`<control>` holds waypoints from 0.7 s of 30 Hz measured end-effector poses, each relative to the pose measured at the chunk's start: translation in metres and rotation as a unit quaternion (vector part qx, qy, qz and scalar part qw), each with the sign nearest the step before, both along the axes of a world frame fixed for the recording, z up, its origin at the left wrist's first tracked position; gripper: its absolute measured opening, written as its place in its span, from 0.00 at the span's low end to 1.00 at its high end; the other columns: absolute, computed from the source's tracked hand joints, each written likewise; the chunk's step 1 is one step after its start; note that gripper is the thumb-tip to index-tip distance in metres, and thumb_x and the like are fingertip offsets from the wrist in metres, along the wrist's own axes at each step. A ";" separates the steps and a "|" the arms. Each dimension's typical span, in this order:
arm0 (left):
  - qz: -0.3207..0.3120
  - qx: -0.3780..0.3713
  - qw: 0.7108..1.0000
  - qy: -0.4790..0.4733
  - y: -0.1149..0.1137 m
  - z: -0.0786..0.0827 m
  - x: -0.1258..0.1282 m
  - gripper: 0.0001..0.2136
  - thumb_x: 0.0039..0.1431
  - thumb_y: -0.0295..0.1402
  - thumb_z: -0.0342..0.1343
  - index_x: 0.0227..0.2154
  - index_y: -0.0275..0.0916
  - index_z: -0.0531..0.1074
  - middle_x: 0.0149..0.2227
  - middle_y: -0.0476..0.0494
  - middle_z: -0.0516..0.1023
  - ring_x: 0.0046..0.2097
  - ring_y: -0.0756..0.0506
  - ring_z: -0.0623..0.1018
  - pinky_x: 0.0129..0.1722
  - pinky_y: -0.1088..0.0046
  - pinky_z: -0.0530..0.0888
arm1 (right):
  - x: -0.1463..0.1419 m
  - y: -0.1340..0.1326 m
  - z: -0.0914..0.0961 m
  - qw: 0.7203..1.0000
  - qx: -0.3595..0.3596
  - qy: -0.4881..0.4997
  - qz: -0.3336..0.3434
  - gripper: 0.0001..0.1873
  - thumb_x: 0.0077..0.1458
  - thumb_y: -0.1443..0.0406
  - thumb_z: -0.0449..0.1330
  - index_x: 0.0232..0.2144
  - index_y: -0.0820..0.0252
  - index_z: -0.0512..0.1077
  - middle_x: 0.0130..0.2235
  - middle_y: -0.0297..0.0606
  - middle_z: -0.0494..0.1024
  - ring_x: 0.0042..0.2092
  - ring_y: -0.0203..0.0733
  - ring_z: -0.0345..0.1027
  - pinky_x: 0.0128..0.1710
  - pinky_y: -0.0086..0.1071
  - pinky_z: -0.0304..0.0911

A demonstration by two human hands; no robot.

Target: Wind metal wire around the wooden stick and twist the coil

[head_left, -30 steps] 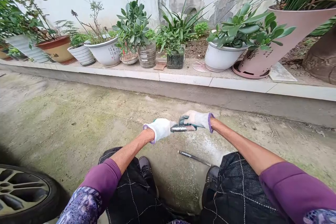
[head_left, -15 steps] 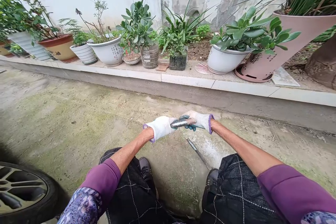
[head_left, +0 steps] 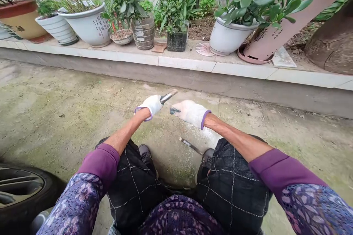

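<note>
In the head view, my left hand, in a white knit glove with a dark coated palm, grips a short rod. The rod has a shiny silver ribbed stretch and a brownish end, which points up and right. To the right, my right hand wears a matching glove. Its fingers are curled and pressed together, apart from the rod; whatever they may hold is hidden. A second, similar rod lies on the concrete ground between my feet, its lower end by my right shoe.
A low tiled ledge runs across ahead, carrying several potted plants, among them a white pot and a tall pink pot. At lower left stands a car wheel. White powder marks the ground.
My right hand has come off the rod and turned back-side up. The left hand keeps the rod, now angled upward. The view has tilted down and shifted.
</note>
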State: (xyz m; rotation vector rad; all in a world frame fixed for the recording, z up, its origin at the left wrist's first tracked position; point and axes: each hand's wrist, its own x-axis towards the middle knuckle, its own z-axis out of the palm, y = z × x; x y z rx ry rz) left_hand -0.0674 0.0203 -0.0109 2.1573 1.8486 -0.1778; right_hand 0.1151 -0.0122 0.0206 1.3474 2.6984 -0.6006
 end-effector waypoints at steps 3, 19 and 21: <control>-0.052 -0.021 0.997 0.047 -0.007 -0.011 0.013 0.13 0.61 0.30 0.51 0.43 0.33 0.78 0.38 0.31 0.81 0.42 0.40 0.81 0.42 0.68 0.74 | 0.010 0.009 0.003 0.999 0.039 0.004 -0.027 0.15 0.62 0.62 0.52 0.40 0.60 0.78 0.36 0.40 0.80 0.34 0.38 0.67 0.32 0.29 0.53; -0.087 -0.028 0.978 -0.188 -0.019 0.013 0.015 0.13 0.58 0.34 0.53 0.42 0.34 0.78 0.30 0.47 0.77 0.29 0.51 0.73 0.31 0.78 0.69 | 0.029 0.037 -0.026 0.970 -0.154 0.084 -0.170 0.15 0.56 0.65 0.55 0.41 0.64 0.78 0.23 0.33 0.69 0.21 0.29 0.56 0.22 0.25 0.52; -0.040 -0.020 0.971 -0.235 -0.014 0.010 0.011 0.14 0.58 0.34 0.53 0.42 0.33 0.77 0.29 0.46 0.76 0.28 0.51 0.72 0.29 0.78 0.68 | 0.021 0.030 -0.021 0.974 -0.153 0.073 -0.147 0.15 0.57 0.66 0.54 0.41 0.62 0.79 0.24 0.33 0.70 0.22 0.29 0.57 0.24 0.25 0.54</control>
